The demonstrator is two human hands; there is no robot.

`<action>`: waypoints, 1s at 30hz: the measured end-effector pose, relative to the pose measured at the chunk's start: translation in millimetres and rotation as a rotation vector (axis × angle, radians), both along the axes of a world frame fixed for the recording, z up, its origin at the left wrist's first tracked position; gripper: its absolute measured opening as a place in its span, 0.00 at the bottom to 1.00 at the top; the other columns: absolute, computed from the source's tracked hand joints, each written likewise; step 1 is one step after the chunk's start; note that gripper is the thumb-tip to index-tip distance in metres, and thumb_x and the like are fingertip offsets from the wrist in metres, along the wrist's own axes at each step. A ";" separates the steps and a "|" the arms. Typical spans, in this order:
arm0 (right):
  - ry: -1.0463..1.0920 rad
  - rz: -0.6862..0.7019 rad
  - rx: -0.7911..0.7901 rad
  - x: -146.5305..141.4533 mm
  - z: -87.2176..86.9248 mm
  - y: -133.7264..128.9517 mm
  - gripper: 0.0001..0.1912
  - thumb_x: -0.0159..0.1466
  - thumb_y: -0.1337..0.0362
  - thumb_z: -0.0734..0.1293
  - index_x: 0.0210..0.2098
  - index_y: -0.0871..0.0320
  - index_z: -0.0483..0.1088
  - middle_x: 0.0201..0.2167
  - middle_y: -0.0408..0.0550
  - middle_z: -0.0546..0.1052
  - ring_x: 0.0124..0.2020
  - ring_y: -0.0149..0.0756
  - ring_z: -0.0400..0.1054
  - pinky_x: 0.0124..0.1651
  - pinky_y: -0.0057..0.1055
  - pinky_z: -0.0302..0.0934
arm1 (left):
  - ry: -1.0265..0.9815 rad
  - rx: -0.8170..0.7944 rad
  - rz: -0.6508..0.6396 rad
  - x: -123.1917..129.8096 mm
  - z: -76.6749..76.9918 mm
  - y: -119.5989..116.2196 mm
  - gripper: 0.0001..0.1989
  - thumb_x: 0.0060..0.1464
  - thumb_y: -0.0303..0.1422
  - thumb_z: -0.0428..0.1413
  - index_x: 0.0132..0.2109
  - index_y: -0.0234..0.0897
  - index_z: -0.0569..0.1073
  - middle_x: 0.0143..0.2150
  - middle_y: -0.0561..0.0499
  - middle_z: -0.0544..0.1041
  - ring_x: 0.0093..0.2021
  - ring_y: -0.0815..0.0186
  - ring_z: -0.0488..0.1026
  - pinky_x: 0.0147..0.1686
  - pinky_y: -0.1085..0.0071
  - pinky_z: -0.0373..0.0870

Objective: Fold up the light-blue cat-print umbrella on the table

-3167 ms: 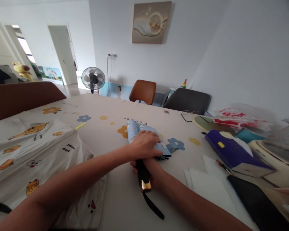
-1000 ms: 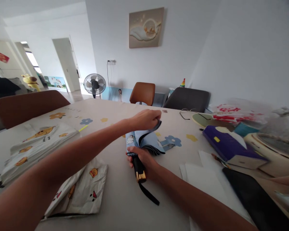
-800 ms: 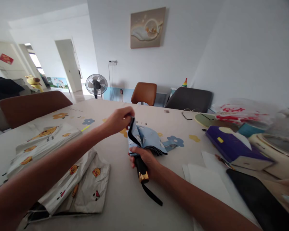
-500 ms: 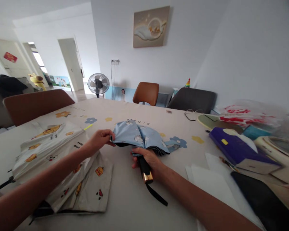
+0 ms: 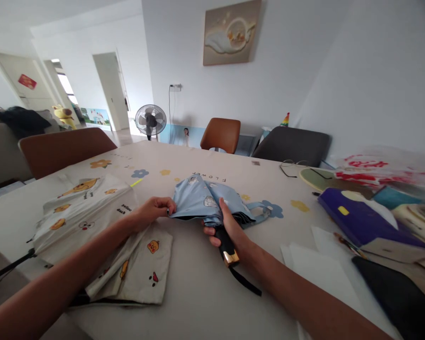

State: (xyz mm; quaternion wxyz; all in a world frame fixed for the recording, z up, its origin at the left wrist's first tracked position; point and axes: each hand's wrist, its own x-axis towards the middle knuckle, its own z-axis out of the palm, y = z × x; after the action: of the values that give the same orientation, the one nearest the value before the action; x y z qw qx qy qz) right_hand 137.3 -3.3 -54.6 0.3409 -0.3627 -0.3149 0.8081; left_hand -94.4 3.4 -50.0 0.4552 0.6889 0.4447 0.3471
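Blue umbrella (image 5: 194, 200) is mid-frame over the counter (image 5: 198, 288), part spread. My L hand (image 5: 157, 209) pinches its L edge; my R hand (image 5: 230, 229) is wrapped round its base at the top of the blk handle (image 5: 226, 243), wrist strap (image 5: 246, 282) trailing lower R. Wht duck-print cloth (image 5: 102, 208) fills lower L, creased, w/ a blk rod (image 5: 12, 266) at its L end; my L forearm crosses in front, hiding part. Wht papers (image 5: 315, 264) lower R, next to my R forearm; blk flat thing (image 5: 393, 288) at the R edge, cut off. Purple box (image 5: 361, 219) mid-R, plastic bag (image 5: 378, 165) behind, glasses (image 5: 288, 163) R of ctr. Fan (image 5: 150, 120) upper L, past the counter.
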 end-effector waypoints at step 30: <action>-0.312 0.057 0.351 -3.2 5.3 -28.3 0.11 0.52 0.60 0.62 0.19 0.58 0.58 0.10 0.35 0.60 0.07 0.24 0.53 0.09 0.21 0.47 | -0.066 0.168 0.709 22.2 25.6 45.3 0.14 0.49 0.43 0.50 0.29 0.36 0.67 0.28 0.53 0.68 0.31 0.68 0.64 0.31 0.72 0.60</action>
State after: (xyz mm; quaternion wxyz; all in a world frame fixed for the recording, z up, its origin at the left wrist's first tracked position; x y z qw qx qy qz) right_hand 134.1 -31.5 -49.3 0.3231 -0.4096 -0.5094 0.6844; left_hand -72.2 48.7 -24.3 0.2628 0.5154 0.6108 0.5406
